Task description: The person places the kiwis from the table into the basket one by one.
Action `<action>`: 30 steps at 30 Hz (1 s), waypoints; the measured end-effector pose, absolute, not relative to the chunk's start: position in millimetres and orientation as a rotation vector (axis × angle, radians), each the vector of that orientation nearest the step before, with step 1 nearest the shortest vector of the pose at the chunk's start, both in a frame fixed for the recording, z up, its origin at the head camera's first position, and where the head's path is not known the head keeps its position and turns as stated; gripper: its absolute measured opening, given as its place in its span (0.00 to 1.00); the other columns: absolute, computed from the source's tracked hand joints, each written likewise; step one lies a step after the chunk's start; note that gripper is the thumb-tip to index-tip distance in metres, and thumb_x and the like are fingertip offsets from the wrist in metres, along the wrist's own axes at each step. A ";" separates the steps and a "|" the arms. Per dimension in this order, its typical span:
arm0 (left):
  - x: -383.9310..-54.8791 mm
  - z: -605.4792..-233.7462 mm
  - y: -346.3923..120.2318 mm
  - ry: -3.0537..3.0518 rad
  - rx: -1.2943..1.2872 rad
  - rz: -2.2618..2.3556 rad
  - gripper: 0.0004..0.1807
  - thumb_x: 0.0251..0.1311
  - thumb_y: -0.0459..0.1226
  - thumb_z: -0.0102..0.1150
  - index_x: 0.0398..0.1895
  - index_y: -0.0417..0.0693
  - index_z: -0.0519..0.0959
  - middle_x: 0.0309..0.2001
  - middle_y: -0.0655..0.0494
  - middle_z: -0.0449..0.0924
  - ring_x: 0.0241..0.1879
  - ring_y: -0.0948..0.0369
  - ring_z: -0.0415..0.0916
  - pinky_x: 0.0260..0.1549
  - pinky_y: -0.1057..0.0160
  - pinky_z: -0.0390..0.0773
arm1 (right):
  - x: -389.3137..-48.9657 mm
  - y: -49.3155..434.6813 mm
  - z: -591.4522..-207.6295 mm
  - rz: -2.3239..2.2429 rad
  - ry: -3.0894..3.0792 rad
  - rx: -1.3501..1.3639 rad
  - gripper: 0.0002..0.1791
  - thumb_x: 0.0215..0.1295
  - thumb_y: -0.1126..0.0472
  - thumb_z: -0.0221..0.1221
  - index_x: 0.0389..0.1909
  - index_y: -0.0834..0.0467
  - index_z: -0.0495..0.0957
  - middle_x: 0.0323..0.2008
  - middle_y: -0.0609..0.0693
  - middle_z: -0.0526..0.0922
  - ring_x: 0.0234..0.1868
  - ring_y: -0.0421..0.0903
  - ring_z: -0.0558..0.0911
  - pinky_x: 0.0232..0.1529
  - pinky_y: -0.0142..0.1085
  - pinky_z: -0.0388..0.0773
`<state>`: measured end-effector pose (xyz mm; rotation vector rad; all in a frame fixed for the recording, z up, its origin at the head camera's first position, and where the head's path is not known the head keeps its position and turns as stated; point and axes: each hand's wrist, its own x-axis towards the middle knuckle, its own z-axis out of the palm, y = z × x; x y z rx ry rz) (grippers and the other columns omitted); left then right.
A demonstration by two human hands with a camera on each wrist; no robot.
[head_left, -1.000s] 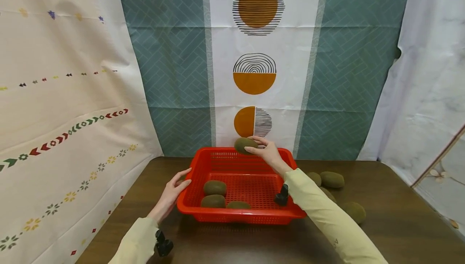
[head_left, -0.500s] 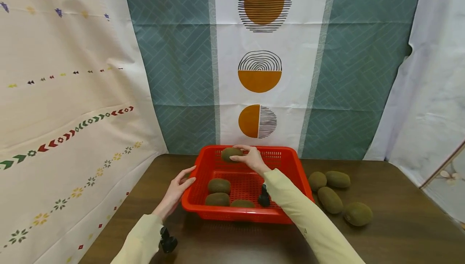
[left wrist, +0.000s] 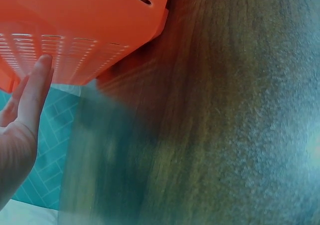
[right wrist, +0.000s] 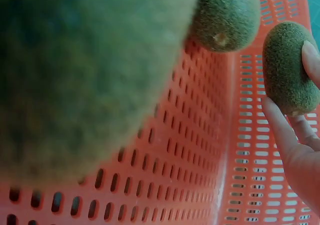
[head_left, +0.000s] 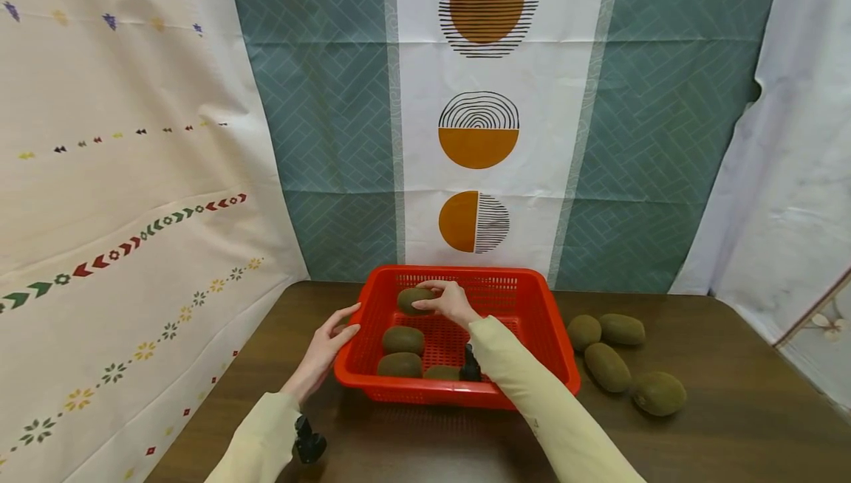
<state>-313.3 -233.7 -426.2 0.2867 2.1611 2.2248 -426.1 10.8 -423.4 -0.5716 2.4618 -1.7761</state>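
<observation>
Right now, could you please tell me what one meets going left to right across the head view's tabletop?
Left hand, held kiwifruit, right hand, four kiwifruit outside the red perforated basket.

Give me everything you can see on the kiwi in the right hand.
The kiwi is oblong, brownish-green and fuzzy-skinned, with a small paler mark at one end in the right wrist view. The right hand holds it between thumb and fingers, its length roughly crosswise in the head view. It is toward the far left of the red basket; whether it touches the basket I cannot tell.
</observation>
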 end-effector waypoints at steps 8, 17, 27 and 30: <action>-305.4 -417.6 -229.9 2.168 0.292 2.202 0.27 0.64 0.34 0.50 0.65 0.43 0.59 0.50 0.29 0.67 0.44 0.39 0.72 0.38 0.50 0.75 | -422.6 7.4 -426.9 -1.710 2.450 -0.557 0.22 0.50 0.63 0.67 0.48 0.60 0.78 0.41 0.56 0.76 0.31 0.46 0.78 0.35 0.49 0.76; -305.2 -418.1 -229.7 2.169 0.314 2.205 0.27 0.64 0.34 0.49 0.66 0.42 0.58 0.50 0.28 0.67 0.44 0.38 0.71 0.38 0.51 0.75 | -423.7 6.6 -431.8 -1.630 2.496 -0.496 0.21 0.49 0.63 0.68 0.46 0.62 0.79 0.41 0.57 0.76 0.31 0.47 0.77 0.31 0.46 0.78; -310.9 -424.6 -232.8 2.159 0.335 2.223 0.27 0.64 0.35 0.50 0.66 0.42 0.58 0.50 0.28 0.67 0.44 0.38 0.71 0.38 0.49 0.75 | -424.7 5.3 -433.3 -1.647 2.380 -0.467 0.21 0.51 0.68 0.65 0.48 0.67 0.76 0.39 0.60 0.77 0.33 0.50 0.79 0.33 0.46 0.78; -316.3 -432.8 -235.6 2.170 0.318 2.234 0.27 0.64 0.36 0.50 0.65 0.45 0.59 0.50 0.30 0.69 0.43 0.39 0.72 0.37 0.50 0.75 | -424.3 5.2 -433.4 -1.670 2.301 -0.451 0.21 0.52 0.69 0.64 0.49 0.68 0.74 0.38 0.60 0.76 0.33 0.51 0.79 0.34 0.46 0.78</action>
